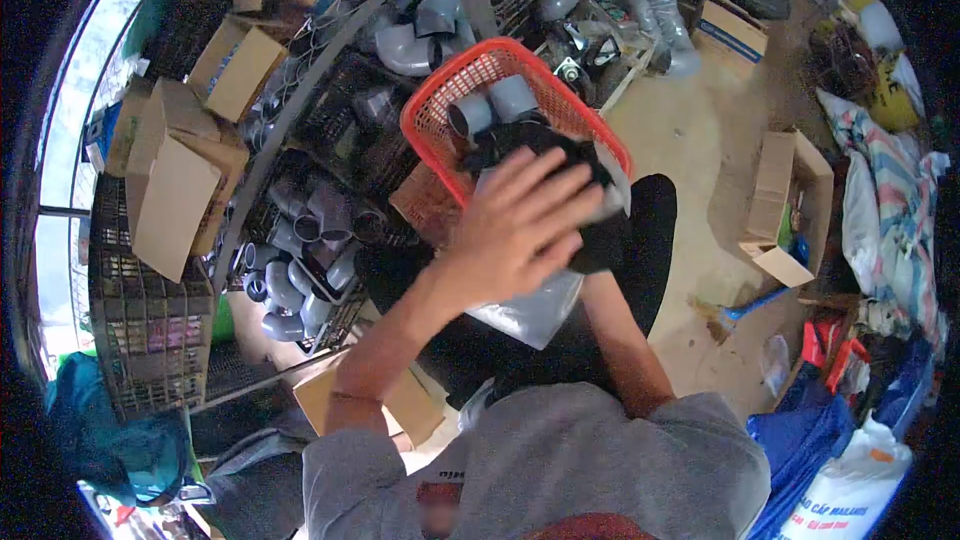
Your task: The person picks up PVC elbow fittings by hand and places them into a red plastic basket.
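Note:
My left hand [530, 215] is raised with its fingers spread, slightly blurred, over a red plastic basket [418, 132]. Grey pipe fittings [513, 97] lie in the basket, with crumpled black material [515, 143] beside them. Below my left palm a clear plastic bag [535, 315] shows over my lap. My right forearm [625, 345] reaches up toward the same black material, and my right hand is hidden there, so I cannot tell what its fingers do.
Black crates of grey pipe elbows [285, 285] stand at the left, with cardboard boxes [175, 175] on the rack. An open cardboard box [770, 195] and a blue-handled brush [735, 315] are on the floor at right. White sacks [850, 485] lie lower right.

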`<state>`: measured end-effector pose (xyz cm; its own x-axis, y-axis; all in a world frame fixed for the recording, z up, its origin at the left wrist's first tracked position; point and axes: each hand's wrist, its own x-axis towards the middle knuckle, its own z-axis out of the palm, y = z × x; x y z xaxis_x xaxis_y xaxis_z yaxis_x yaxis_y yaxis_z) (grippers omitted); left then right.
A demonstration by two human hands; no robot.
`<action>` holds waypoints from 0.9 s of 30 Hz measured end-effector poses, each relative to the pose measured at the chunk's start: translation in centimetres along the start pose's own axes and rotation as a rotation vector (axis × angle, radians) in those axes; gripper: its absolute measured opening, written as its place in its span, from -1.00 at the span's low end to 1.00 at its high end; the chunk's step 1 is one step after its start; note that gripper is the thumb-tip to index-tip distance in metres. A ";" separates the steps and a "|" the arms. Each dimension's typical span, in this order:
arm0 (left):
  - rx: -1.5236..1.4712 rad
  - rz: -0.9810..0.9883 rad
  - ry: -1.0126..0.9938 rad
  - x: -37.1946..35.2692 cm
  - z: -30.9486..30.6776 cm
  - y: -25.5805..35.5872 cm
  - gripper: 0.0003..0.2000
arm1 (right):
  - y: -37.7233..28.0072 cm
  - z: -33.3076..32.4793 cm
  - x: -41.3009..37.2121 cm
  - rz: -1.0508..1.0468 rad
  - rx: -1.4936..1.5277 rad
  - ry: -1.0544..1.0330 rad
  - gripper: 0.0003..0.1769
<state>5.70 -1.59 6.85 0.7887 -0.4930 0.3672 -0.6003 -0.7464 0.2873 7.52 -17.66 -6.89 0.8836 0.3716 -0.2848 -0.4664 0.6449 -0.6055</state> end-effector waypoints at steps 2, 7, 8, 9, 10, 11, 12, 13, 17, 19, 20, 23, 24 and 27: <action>-0.053 0.069 -0.029 -0.1 0.7 0.8 -0.44 | 1.3 3.4 0.9 0.001 -0.030 0.037 -0.30; -0.053 -0.151 -0.033 1.9 -0.4 -1.6 -0.36 | 0.6 1.4 1.0 -0.010 -0.087 0.013 -0.25; -0.043 -0.305 0.021 2.1 -0.4 -1.8 -0.33 | 1.0 1.0 1.1 -0.146 -0.154 -0.156 -0.20; -0.167 -0.357 0.037 2.0 -0.1 -2.1 -0.31 | 1.2 0.6 1.2 -0.114 -0.211 -0.105 -0.15; -0.165 -0.348 0.039 1.6 0.3 -3.0 -0.31 | 1.2 0.2 1.4 -0.084 -0.270 -0.053 -0.09; -0.276 -0.312 0.076 1.0 0.8 -4.0 -0.31 | 0.6 0.8 1.3 -0.092 -0.270 -0.053 -0.09; -0.387 -0.278 0.111 0.8 0.7 -4.6 -0.32 | -0.3 2.0 1.0 -0.192 -0.298 -0.069 -0.05; -0.348 -0.235 0.229 0.6 0.7 -4.9 -0.39 | -1.3 3.1 0.6 -0.290 -0.325 -0.084 0.00; -0.821 -0.776 0.742 -2.9 2.3 -8.0 -0.62 | -4.9 4.6 -0.4 -0.361 -0.370 -0.397 0.01; -1.201 -0.926 1.092 -2.6 1.3 -7.9 -0.73 | -6.3 3.9 0.1 -0.254 -0.307 -0.282 0.03; -1.191 -0.920 1.108 -2.3 0.5 -7.5 -0.73 | -7.0 3.6 0.7 -0.150 -0.246 -0.156 0.04; -1.282 -0.986 1.163 -2.4 -0.5 -7.4 -0.75 | -4.8 0.6 5.2 -0.224 -0.356 -0.230 0.04; -1.280 -0.980 1.178 -2.4 -0.5 -7.2 -0.75 | -3.8 -0.1 6.2 -0.172 -0.304 -0.275 0.05; -1.160 -0.918 0.898 -2.4 0.0 -6.7 -0.71 | 0.7 -1.6 7.3 0.067 -0.122 -0.118 0.10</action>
<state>7.83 4.57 4.06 0.8284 0.5583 -0.0447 -0.1268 0.2647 0.9560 13.69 -15.59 -10.51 0.8363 0.4918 -0.2424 -0.5093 0.5331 -0.6756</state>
